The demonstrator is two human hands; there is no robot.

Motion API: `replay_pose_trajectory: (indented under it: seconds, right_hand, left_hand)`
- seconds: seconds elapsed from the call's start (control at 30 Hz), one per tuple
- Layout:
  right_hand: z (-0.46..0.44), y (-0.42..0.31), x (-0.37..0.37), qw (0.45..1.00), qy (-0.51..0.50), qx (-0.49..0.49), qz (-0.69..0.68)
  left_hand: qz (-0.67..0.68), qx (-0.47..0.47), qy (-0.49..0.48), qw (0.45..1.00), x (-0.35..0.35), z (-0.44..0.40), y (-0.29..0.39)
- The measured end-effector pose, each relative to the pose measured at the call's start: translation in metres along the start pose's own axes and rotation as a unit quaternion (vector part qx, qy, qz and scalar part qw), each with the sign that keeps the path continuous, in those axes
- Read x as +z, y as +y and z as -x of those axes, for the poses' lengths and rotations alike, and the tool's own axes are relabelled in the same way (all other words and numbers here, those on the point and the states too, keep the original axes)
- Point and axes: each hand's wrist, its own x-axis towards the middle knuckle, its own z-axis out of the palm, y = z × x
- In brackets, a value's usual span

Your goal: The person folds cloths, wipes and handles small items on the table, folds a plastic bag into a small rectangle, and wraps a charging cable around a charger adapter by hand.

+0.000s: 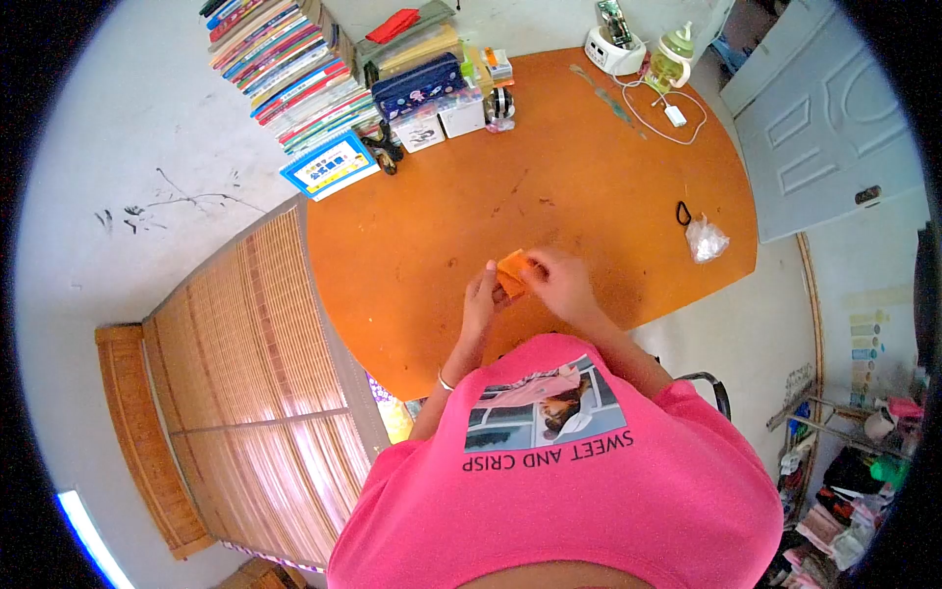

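A small piece of folded orange paper (pixel 511 274) is held between my two hands, just above the table near my body. My left hand (pixel 480 297) grips its left side, with the thumb pointing up along the edge and the fingers curled below. On the other side, my right hand (pixel 561 281) pinches the paper's right edge and is slightly blurred. The fingertips cover parts of the paper, so its full shape is hidden.
Tall book stacks (pixel 285 69), a blue pencil case (pixel 419 86) on white boxes and a desk calendar (pixel 330 165) line the table's (pixel 412 236) back left. A clear plastic bag (pixel 706 240) lies right. A green bottle (pixel 671 59) and white cable (pixel 675 116) sit at the back right.
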Motion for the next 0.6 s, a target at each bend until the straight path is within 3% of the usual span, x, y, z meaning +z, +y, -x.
replay_pose_trajectory:
  seconds: [0.03, 0.1, 0.17, 0.23, 0.27, 0.33, 0.43, 0.53, 0.6]
  right_hand:
    - [0.001, -0.008, 0.0, 1.0, 0.001, 0.001, 0.0]
    - [0.004, -0.019, 0.001, 0.996, -0.07, -0.022, -0.041]
    - [0.004, 0.0, 0.011, 0.998, -0.023, -0.036, -0.047]
    - [0.0, 0.013, 0.01, 0.991, 0.092, -0.092, 0.012]
    - [0.001, 0.018, 0.01, 0.992, 0.091, -0.092, 0.012]
    - [0.0, 0.024, 0.006, 0.973, -0.027, 0.093, -0.211]
    - [-0.001, 0.043, 0.006, 0.961, -0.083, 0.112, -0.238]
    - [-0.005, 0.053, 0.003, 0.967, -0.068, 0.098, -0.225]
    - [-0.009, 0.054, 0.002, 0.96, -0.062, 0.103, -0.253]
  left_hand:
    - [0.071, -0.064, 0.005, 0.995, 0.008, 0.003, 0.009]
    - [0.039, -0.044, -0.006, 0.998, 0.01, 0.003, 0.007]
    - [0.007, -0.023, -0.017, 1.0, 0.01, 0.004, 0.007]
    - [-0.048, 0.012, 0.02, 0.999, 0.009, 0.006, 0.009]
    - [-0.048, 0.012, 0.02, 0.999, 0.008, 0.006, 0.009]
    - [-0.214, 0.036, 0.01, 0.976, 0.005, 0.001, 0.008]
    - [-0.173, 0.028, 0.01, 0.985, 0.011, -0.004, 0.002]
    - [-0.226, 0.073, 0.014, 0.971, 0.008, -0.017, -0.007]
    - [-0.24, 0.05, 0.013, 0.969, 0.006, -0.024, -0.009]
